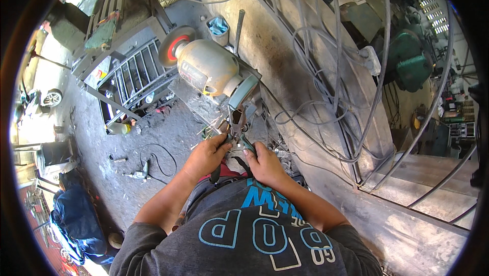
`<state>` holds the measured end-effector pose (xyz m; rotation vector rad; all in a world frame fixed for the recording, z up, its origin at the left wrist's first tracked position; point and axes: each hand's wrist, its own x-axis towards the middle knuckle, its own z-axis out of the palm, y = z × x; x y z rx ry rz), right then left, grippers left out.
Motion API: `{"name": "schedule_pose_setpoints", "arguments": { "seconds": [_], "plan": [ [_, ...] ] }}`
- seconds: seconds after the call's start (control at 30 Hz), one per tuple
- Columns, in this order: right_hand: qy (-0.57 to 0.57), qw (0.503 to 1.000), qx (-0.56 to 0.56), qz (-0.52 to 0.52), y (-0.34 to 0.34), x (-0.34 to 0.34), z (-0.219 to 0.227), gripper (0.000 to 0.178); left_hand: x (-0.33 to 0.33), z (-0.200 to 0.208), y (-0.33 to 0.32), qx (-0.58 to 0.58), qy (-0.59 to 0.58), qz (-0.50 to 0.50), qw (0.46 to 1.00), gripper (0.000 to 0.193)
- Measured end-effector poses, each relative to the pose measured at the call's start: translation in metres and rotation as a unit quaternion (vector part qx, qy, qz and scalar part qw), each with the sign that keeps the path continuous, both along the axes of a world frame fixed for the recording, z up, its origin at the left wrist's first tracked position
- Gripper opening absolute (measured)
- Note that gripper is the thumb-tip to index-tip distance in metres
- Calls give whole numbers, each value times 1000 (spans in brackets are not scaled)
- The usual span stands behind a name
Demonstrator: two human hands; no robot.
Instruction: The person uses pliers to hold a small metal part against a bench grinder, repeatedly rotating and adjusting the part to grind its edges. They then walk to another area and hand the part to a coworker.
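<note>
My left hand (208, 154) and my right hand (266, 164) are both closed, each round one handle of a pair of pliers (237, 119). The handles are spread apart, and the metal jaws point away from me. Just beyond the jaws is the greenish-grey grinding wheel (243, 91) of a bench grinder (208, 64); whether they touch it I cannot tell. A second, larger disc (175, 46) with a red centre sits on the grinder's far left end. Its housing is worn and dusty.
A concrete wall (285, 67) hung with loose cables (351, 118) runs along the right. Left of the grinder stands a black metal rack (140, 74). A power tool with a cord (141, 171) lies on the floor, and a bucket (219, 29) stands behind the grinder.
</note>
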<state>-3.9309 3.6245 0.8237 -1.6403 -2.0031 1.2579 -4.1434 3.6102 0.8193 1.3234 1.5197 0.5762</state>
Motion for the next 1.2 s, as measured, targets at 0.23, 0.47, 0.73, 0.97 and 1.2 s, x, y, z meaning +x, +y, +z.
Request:
{"name": "schedule_pose_setpoints", "arguments": {
  "seconds": [0.23,0.47,0.73,0.97,1.2],
  "plan": [
    [-7,1000,4,0,1,1,2,35,1,6,2,-18,52,-12,998,46],
    [-11,1000,8,-2,1,2,3,35,4,0,1,9,18,6,1000,36],
    [-14,1000,6,1,2,1,7,36,5,-2,0,18,8,13,1000,34],
    [-1,1000,5,-5,0,1,4,35,2,10,3,-33,37,-12,999,44],
    [18,1000,12,-9,-1,0,-2,37,2,8,0,2,42,1,999,26]
  ]
}}
